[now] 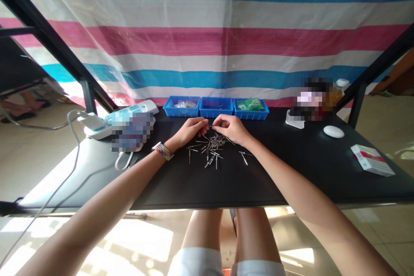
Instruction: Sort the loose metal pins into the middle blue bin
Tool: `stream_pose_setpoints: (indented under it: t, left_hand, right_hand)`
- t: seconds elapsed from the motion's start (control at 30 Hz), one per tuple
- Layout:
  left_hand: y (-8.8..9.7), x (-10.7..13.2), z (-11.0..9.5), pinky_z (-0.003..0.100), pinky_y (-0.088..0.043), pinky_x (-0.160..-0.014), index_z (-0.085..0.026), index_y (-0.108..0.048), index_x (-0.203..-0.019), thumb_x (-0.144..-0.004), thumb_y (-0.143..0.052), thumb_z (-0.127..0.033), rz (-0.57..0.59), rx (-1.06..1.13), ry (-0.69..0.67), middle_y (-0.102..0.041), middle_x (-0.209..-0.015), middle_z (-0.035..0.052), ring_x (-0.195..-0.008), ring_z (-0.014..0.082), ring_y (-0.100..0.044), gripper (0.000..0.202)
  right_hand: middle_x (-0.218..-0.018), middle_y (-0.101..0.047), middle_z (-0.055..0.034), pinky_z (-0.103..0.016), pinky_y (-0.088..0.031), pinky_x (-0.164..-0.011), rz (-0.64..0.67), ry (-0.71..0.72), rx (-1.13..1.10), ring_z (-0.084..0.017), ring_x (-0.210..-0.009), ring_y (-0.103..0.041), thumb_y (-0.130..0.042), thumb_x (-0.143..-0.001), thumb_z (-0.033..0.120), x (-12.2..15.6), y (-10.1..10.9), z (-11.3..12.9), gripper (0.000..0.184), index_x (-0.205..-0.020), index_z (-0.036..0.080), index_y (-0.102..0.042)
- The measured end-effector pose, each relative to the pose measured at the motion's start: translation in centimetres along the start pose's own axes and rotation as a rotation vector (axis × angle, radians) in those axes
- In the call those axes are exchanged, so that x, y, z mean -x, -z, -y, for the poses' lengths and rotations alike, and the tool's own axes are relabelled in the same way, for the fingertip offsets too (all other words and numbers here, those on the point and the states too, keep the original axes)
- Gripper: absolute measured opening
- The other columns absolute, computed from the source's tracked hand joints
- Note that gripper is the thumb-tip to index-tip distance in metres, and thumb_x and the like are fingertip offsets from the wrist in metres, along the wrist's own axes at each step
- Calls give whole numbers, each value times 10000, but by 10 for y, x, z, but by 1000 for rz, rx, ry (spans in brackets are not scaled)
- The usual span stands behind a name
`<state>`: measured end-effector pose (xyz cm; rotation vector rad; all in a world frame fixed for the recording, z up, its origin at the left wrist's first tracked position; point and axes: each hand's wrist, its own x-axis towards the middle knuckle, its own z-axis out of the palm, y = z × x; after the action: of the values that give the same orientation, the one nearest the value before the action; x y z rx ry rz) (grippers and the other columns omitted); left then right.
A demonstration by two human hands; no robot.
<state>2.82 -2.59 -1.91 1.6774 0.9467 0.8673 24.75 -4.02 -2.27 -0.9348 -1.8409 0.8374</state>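
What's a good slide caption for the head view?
Right hand pinches a thin metal pin beside the left hand, just beyond a pile of pins, three blue bins behind.

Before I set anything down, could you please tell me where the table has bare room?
Bare tabletop lies between the right forearm and the carton, and between the metal pins and near edge. It is crowded around the pins, left hand, right hand, blue trays and power strip.

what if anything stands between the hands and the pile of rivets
Nothing visible does: the rivets lie in the open on the black table, close to the left hand and right hand.
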Motion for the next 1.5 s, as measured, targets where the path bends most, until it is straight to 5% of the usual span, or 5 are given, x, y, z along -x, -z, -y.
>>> stream_pose_setpoints:
  t: [0.2,0.47,1.2,1.37,1.5]
  left_hand:
    - [1,2,-3,264,-453,-610,-165,-654,-755,-875,-714,-613,3,5,9,-635,-653,20,-610,136,-570,467]
    - [0,1,1,253,-452,-592,-172,-665,-877,-818,-803,-565,-22,53,-12,-642,-694,-4,-612,128,-576,420]
    - [-1,1,-1,255,-463,-595,-161,-673,-873,-796,-827,-487,-16,109,6,-645,-708,7,-638,137,-600,369]
    - [-1,2,-3,253,-473,-590,-155,-670,-931,-838,-770,-483,-26,196,37,-669,-782,25,-663,142,-638,355]
    - [0,3,-4,251,-472,-583,-151,-667,-944,-843,-755,-460,-17,209,39,-667,-776,25,-648,137,-637,337]
  right_hand:
    - [-795,-712,-28,-247,-403,-573,-46,-11,-18,-133,-649,-556,-793,-809,366,0,0,2,198,-846,179,-740]
    - [-673,-628,15,-220,-395,-435,-122,-244,-298,-99,-495,-516,-794,-733,367,-1,-1,5,226,-788,187,-670]
    - [-626,-605,44,-221,-452,-427,-129,-254,-398,-99,-479,-542,-793,-677,293,-1,-2,4,210,-782,185,-646]
    - [-653,-638,33,-233,-480,-459,-340,-137,-395,-103,-489,-566,-803,-722,319,-20,6,4,202,-803,186,-675]
    - [-797,-745,-31,-256,-449,-428,-455,-171,-197,-114,-463,-568,-773,-793,412,-32,20,-7,355,-1048,165,-780]
